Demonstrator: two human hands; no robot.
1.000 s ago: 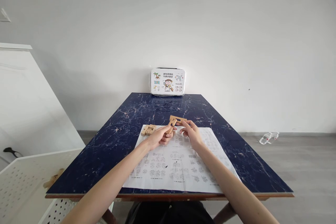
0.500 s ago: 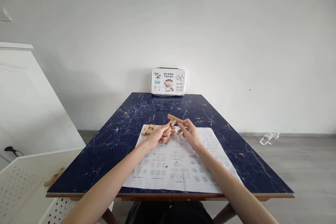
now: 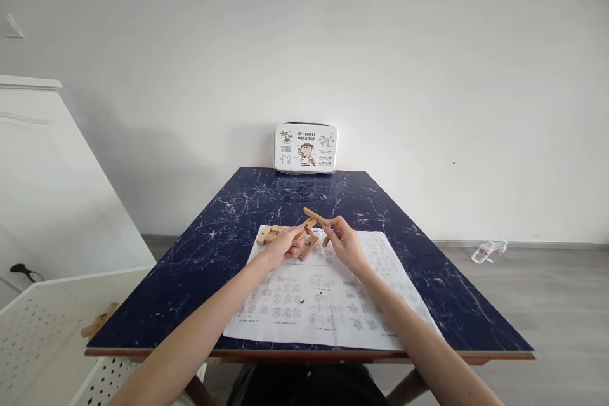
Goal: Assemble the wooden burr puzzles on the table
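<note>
My left hand (image 3: pixel 284 245) is closed on a notched wooden puzzle piece (image 3: pixel 308 246) held just above the printed instruction sheet (image 3: pixel 323 298). My right hand (image 3: pixel 343 242) pinches a second wooden piece (image 3: pixel 314 216) by one end, and that piece tilts up to the left, with its tip touching the piece in the left hand. A small cluster of loose wooden pieces (image 3: pixel 270 235) lies on the sheet's far left corner, just left of my left hand.
The sheet lies on a dark blue marbled table (image 3: pixel 214 254). A white cartoon-printed case (image 3: pixel 305 148) stands against the wall at the table's far edge. A white perforated cart (image 3: pixel 42 330) sits at the left. An empty plastic bottle (image 3: pixel 488 250) lies on the floor at the right.
The piece in my right hand has turned from showing its flat face to lying edge-on and tilted. Both hands stayed almost in place over the sheet.
</note>
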